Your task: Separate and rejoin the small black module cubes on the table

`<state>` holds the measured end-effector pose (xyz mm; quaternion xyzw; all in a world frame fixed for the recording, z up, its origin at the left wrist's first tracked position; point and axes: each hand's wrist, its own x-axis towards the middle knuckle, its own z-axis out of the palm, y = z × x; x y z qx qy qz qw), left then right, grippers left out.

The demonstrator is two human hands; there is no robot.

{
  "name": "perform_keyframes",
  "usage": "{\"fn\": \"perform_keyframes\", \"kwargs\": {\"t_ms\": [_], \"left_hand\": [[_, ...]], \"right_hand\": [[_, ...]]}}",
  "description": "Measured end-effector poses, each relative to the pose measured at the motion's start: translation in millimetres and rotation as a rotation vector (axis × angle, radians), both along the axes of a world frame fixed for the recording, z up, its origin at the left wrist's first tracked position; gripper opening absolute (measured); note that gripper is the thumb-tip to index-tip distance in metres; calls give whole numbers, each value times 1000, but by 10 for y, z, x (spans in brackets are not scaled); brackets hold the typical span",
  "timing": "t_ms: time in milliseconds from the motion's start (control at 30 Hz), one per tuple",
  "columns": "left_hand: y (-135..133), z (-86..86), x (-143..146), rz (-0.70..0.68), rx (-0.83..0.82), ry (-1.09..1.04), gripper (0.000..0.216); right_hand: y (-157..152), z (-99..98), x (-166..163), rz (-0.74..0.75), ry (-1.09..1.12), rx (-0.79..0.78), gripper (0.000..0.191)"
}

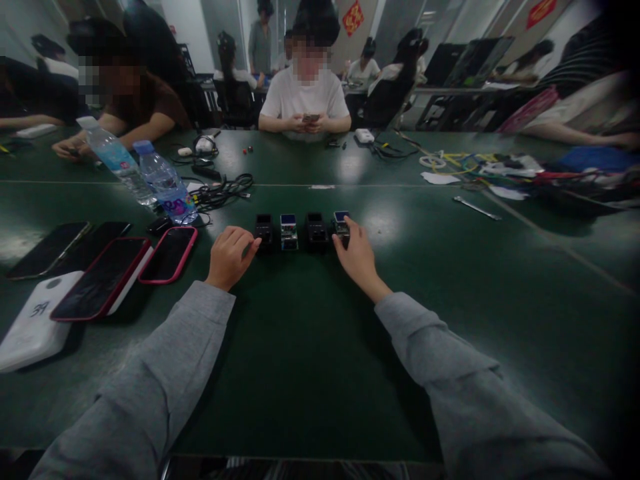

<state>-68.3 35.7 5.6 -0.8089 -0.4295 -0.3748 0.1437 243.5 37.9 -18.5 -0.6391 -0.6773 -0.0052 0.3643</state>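
Observation:
A row of small box-shaped devices sits on the green table [310, 347] in front of me. At its left end is a black device [264, 230]; beside it stands a module with a small screen and a bare circuit board [289, 232], then a second black device [316, 230]. The right-end module [341, 225] also has a small screen. My right hand [359, 252] is around this last one, index finger on its top right and thumb by its left side. My left hand [230, 257] rests loosely curled by the left black device, thumb and index apart, thumb tip close to its side.
Phones [169, 255] and a white power bank [40, 320] lie at left, with two tilted-looking water bottles [165, 183] behind. Black cables [225, 190] are nearby. A wrench [477, 208] and a pile of coloured wires [480, 163] lie right. A person [305, 100] sits opposite.

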Motion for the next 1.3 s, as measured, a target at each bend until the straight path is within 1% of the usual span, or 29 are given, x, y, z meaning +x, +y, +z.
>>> {"fn": "perform_keyframes", "kwargs": {"t_ms": [300,533,700,800,933,1067,1167,1300], "left_hand": [[-14,18,12,-1,28,-20,17],[15,2,18,-51,61,-43,13],[16,-2,16,-72,72,-56,15],[8,8,24,-68,75,-50,19],[-8,19,30,-19,109,11,28],[0,-27,4,5,184,44,41],[13,-71,-17,-3,207,55,41],[13,-85,-21,-39,171,59,37]], "right_hand": [[-14,12,-1,9,42,-47,53],[14,-13,0,8,63,-19,50],[-12,38,-32,10,-29,129,45],[-76,113,-79,61,-95,184,41],[-163,194,-139,169,-173,187,37],[-193,218,-162,230,-256,164,26],[-194,216,-163,237,-271,155,21],[-190,209,-164,228,-266,162,18]]}}
